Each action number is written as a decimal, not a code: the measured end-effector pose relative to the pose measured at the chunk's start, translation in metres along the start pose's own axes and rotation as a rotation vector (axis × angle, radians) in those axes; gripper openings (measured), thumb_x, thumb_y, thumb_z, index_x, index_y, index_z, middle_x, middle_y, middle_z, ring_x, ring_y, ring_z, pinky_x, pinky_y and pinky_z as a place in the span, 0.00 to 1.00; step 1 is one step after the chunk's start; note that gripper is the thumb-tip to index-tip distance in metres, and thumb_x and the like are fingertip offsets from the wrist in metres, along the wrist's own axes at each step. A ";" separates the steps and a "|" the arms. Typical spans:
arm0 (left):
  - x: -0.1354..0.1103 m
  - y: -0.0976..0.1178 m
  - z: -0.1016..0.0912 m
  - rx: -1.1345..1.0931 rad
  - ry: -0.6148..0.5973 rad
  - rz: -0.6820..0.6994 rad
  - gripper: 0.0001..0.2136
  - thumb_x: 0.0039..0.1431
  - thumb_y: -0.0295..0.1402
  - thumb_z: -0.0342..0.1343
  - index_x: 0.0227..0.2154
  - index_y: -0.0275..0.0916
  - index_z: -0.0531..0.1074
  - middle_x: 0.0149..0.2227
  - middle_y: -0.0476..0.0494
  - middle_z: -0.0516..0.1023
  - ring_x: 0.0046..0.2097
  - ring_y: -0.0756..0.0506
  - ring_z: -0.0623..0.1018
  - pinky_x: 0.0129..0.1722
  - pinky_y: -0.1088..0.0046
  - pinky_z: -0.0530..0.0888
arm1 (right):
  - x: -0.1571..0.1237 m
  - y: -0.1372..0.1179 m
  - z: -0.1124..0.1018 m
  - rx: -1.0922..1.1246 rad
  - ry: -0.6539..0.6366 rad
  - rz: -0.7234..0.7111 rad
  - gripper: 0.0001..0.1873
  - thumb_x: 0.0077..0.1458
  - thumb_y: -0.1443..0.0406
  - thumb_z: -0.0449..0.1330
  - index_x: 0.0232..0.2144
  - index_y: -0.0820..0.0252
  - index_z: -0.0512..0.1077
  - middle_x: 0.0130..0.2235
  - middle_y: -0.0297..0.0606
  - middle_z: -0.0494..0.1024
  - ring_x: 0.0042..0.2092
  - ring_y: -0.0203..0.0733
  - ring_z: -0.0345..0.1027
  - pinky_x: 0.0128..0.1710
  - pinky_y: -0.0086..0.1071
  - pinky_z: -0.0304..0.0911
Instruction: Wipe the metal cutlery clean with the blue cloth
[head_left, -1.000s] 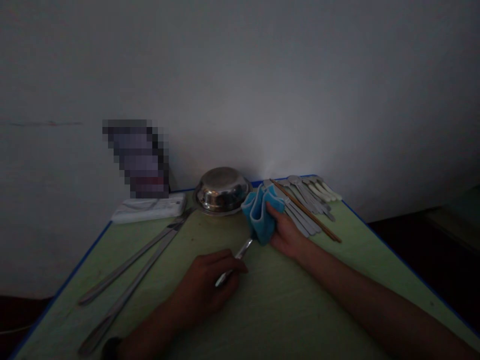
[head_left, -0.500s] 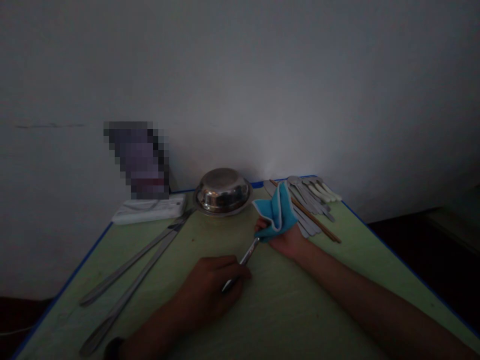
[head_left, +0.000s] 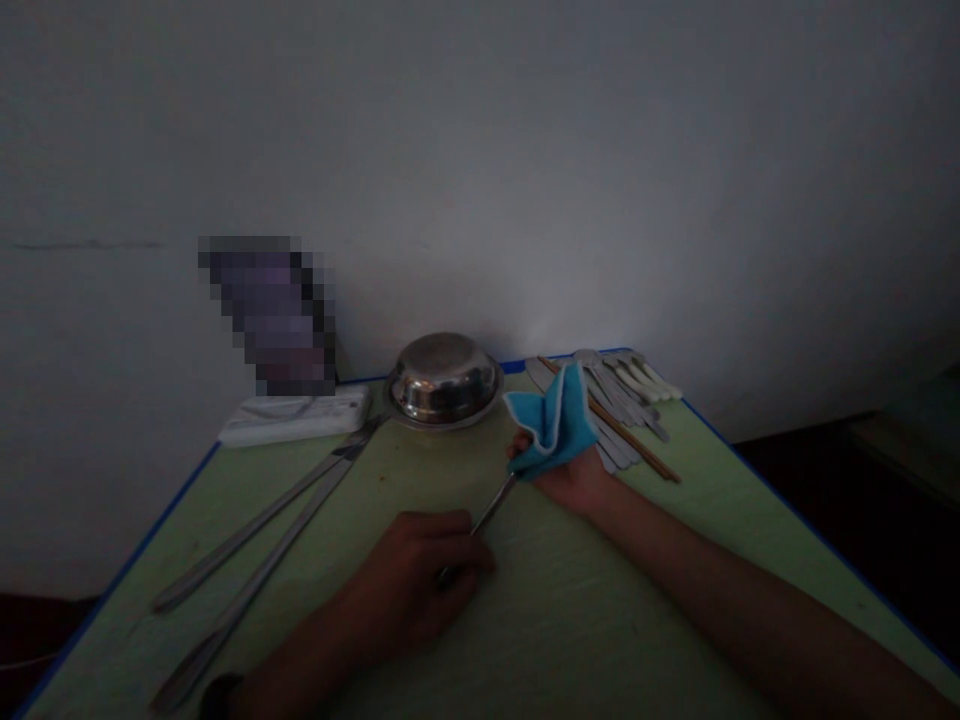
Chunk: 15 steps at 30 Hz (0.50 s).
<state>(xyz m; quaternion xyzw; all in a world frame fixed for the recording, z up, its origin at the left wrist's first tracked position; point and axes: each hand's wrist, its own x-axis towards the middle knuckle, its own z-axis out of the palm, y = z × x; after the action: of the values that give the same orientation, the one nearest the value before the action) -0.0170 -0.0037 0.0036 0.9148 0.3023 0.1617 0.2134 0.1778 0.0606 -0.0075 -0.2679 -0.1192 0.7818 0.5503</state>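
Note:
My left hand (head_left: 424, 570) is closed round the lower end of a slim metal utensil (head_left: 493, 503). The utensil slants up to the right. Its far end disappears inside a folded blue cloth (head_left: 559, 425) with a pale edge, so I cannot tell which kind of utensil it is. My right hand (head_left: 574, 482) grips this cloth round the hidden end, its fingers partly covered by the fabric. Both hands are above the middle of the green table (head_left: 540, 620).
An upturned shiny metal bowl (head_left: 446, 375) stands by the wall. Two long-handled metal utensils (head_left: 255, 570) lie at left, near a white box (head_left: 292, 418) and a blurred-out upright object (head_left: 270, 315). At right lie chopsticks (head_left: 637, 445), several metal spoons (head_left: 611, 395) and white-handled pieces (head_left: 649, 382).
The hands and utensil hold nearly the same place; the handle looks darker and slightly turned. The whole view has shifted a little.

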 end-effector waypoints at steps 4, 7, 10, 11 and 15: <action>-0.004 0.005 -0.001 0.173 -0.015 0.185 0.10 0.52 0.22 0.46 0.20 0.38 0.68 0.22 0.50 0.64 0.24 0.50 0.65 0.23 0.71 0.55 | 0.003 -0.002 -0.002 0.020 0.022 0.014 0.28 0.61 0.54 0.38 0.21 0.59 0.69 0.20 0.35 0.72 0.23 0.38 0.66 0.27 0.34 0.65; -0.006 0.006 0.000 0.200 0.001 0.205 0.10 0.51 0.22 0.45 0.20 0.38 0.67 0.21 0.49 0.64 0.23 0.50 0.64 0.22 0.71 0.54 | 0.004 -0.003 -0.003 0.032 -0.019 0.029 0.29 0.62 0.56 0.37 0.18 0.59 0.67 0.18 0.33 0.70 0.21 0.34 0.64 0.27 0.31 0.64; -0.005 0.006 0.002 0.166 -0.011 0.163 0.10 0.54 0.23 0.45 0.23 0.39 0.68 0.22 0.49 0.65 0.24 0.50 0.66 0.23 0.72 0.56 | 0.004 -0.004 -0.003 0.007 -0.032 0.024 0.28 0.62 0.60 0.38 0.15 0.60 0.65 0.16 0.32 0.68 0.19 0.32 0.62 0.26 0.29 0.64; -0.005 0.006 0.003 0.151 -0.018 0.140 0.10 0.55 0.23 0.45 0.24 0.38 0.69 0.23 0.49 0.66 0.25 0.50 0.68 0.23 0.73 0.57 | 0.005 -0.004 -0.003 -0.003 -0.030 0.020 0.27 0.62 0.60 0.39 0.16 0.60 0.65 0.17 0.32 0.68 0.19 0.32 0.62 0.26 0.29 0.64; -0.006 0.007 0.005 0.070 -0.040 0.047 0.09 0.54 0.22 0.47 0.27 0.39 0.70 0.25 0.48 0.69 0.27 0.49 0.71 0.25 0.74 0.60 | 0.005 -0.005 0.000 -0.050 -0.028 0.020 0.24 0.61 0.58 0.43 0.20 0.61 0.69 0.20 0.34 0.72 0.22 0.35 0.66 0.26 0.29 0.65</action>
<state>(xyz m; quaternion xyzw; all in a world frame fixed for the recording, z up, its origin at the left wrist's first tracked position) -0.0164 -0.0140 0.0020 0.9316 0.2818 0.1380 0.1834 0.1804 0.0672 -0.0064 -0.2717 -0.1437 0.7877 0.5339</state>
